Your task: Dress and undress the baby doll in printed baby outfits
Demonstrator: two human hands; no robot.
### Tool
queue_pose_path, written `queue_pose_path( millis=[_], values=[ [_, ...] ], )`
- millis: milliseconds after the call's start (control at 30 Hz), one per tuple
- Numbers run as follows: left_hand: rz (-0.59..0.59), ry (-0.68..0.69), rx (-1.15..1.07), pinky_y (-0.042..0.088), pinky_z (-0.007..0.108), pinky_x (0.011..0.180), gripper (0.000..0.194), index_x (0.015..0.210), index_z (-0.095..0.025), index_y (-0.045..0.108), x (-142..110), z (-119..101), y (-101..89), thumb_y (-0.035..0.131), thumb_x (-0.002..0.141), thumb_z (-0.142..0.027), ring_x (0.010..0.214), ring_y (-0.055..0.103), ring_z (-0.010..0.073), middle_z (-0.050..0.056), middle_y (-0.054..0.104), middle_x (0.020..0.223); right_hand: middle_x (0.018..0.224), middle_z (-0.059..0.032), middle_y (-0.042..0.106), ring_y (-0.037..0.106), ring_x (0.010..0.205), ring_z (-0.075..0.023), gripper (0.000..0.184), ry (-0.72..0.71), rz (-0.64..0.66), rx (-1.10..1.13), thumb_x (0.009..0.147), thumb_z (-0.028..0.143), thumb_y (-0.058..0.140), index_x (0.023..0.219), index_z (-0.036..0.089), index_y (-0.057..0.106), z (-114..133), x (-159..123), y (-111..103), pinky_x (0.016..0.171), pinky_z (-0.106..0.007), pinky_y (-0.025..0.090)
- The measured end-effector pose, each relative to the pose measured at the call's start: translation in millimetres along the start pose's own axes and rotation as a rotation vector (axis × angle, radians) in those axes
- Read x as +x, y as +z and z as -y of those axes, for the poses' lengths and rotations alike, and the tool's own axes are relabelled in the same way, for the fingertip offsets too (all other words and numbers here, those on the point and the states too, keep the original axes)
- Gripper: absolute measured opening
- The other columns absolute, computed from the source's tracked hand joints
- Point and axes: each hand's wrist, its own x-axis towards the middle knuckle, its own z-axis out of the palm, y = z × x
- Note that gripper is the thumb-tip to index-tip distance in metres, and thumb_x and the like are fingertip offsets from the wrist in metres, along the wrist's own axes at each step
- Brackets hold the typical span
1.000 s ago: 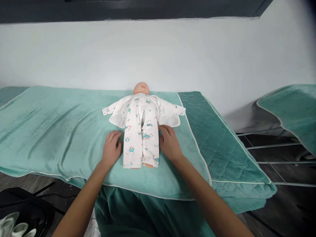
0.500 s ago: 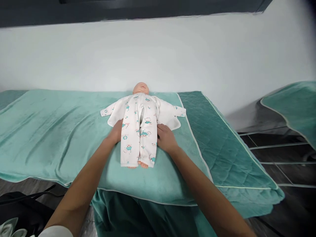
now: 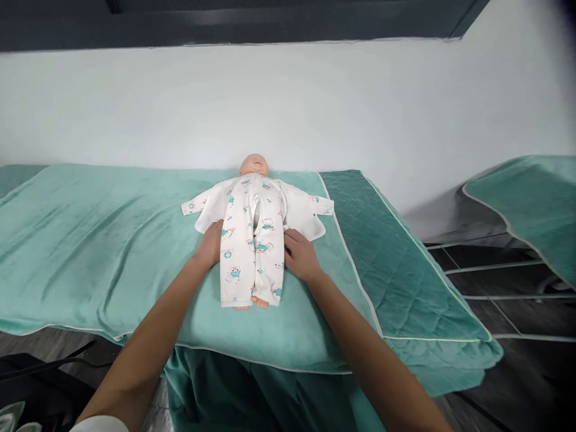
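White fabric doll trousers with a small teal and red print [image 3: 236, 258] lie at the centre of the frame, between the person's two hands, legs pointing toward the bottom edge. Their upper part lies over the front of a pinkish, smooth-headed baby doll [image 3: 254, 164], whose toes show at the lower hems. The left hand [image 3: 209, 246] is at the trousers' left edge, about halfway down, with its fingertips hidden at or under the fabric, so I cannot tell whether it grips. The right hand [image 3: 301, 254] is at the opposite edge at nearly the same height, its fingers bent inward against the cloth; whether they pinch it I cannot tell. Just above both hands, a white fabric top with printed sleeves [image 3: 306, 217] spreads out on either side of the doll, its sleeves reaching left and right. All this rests on a light teal plush blanket with pale piping [image 3: 135, 258], which spans the left and middle of the frame. Right of centre extends a darker teal quilted cover [image 3: 405, 282], and a plain white wall [image 3: 279, 102] fills the background above.
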Motion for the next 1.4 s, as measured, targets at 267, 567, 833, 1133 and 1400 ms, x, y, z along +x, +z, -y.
queue_pose_path(
  millis=[267,567,833,1133,1400],
  values=[
    [-0.105,0.145,0.224,0.044,0.04,0.077,0.022,0.077,-0.02,0.061,-35.8,-0.3,-3.0,0.048,0.094,-0.023,0.084,0.056,0.0252,0.011,0.065,0.087,0.083,-0.0064,0.057,0.049,0.081,-0.0208,0.022,-0.031,-0.006,-0.021,0.094,0.019,0.045,0.076,0.02,0.057,0.0,-0.1,0.6,0.074,-0.033,0.04],
    [-0.106,0.147,0.243,0.039,0.039,0.072,0.027,0.073,-0.022,0.062,-59.6,1.2,-5.0,0.046,0.095,-0.02,0.08,0.05,0.0234,0.009,0.06,0.079,0.085,-0.007,0.06,0.053,0.084,-0.0215,0.018,-0.071,0.087,0.038,0.091,0.018,0.048,0.083,0.019,0.064,0.9,-7.3,-4.2,0.077,-0.035,0.043],
    [-0.027,0.163,0.201,0.038,0.04,0.074,0.024,0.073,-0.022,0.066,-61.0,5.6,-3.1,0.051,0.093,-0.024,0.082,0.051,0.0239,0.009,0.067,0.083,0.081,-0.0055,0.06,0.053,0.081,-0.0199,0.02,-0.028,0.139,0.12,0.094,0.019,0.047,0.079,0.019,0.06,13.0,-20.9,-14.1,0.075,-0.034,0.044],
    [-0.245,-0.083,0.131,0.04,0.036,0.076,0.037,0.069,-0.021,0.055,-53.2,12.4,-0.8,0.041,0.101,-0.035,0.076,0.052,0.0208,0.005,0.059,0.072,0.112,-0.0175,0.064,0.056,0.108,-0.0298,0.028,0.628,-0.265,-0.139,0.086,0.031,0.055,0.106,0.013,0.065,-53.0,-8.9,-20.9,0.098,-0.044,0.043],
    [-0.408,-0.42,0.218,0.042,0.039,0.086,0.014,0.087,-0.021,0.063,-46.8,16.4,2.8,0.053,0.093,-0.03,0.093,0.057,0.0255,0.007,0.066,0.09,0.08,-0.0088,0.063,0.059,0.079,-0.025,0.021,0.996,0.123,-0.134,0.076,0.035,0.064,0.083,0.015,0.064,-77.1,31.8,-53.3,0.073,-0.035,0.041]
  ],
)
